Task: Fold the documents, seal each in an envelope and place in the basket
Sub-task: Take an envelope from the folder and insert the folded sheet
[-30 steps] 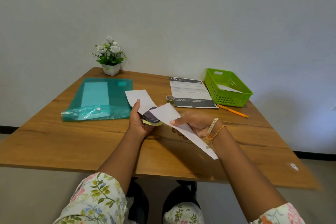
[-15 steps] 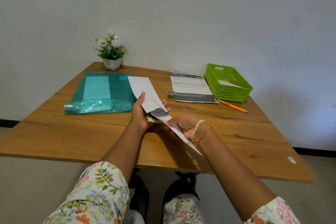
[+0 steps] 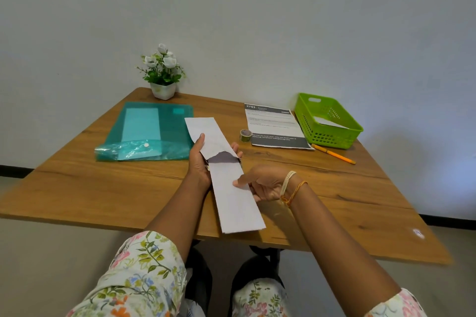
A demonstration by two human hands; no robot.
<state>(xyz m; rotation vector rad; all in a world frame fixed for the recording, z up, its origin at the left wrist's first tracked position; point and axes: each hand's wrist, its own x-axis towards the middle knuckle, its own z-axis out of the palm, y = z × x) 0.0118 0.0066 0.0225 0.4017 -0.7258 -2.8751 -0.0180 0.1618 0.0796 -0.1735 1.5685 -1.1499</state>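
My left hand [image 3: 199, 162] grips a white envelope [image 3: 208, 134] at its open mouth, above the table's middle. A folded white document [image 3: 237, 203] with a dark printed band sticks out of that mouth toward me. My right hand [image 3: 262, 183] pinches the folded document along its right edge, thumb on top. A green plastic basket [image 3: 334, 136] stands at the back right with a white envelope [image 3: 328, 122] lying inside. An unfolded printed document [image 3: 275, 123] lies flat to the left of the basket.
A teal plastic folder [image 3: 152, 131] lies at the left. A small roll of tape [image 3: 245, 135] sits beside the printed sheet, and an orange pencil [image 3: 334, 154] lies in front of the basket. A potted white flower [image 3: 162, 77] stands at the back edge.
The folded document has turned lengthwise into line with the envelope and its end now sits in the envelope's mouth. Both hands have shifted slightly toward me.
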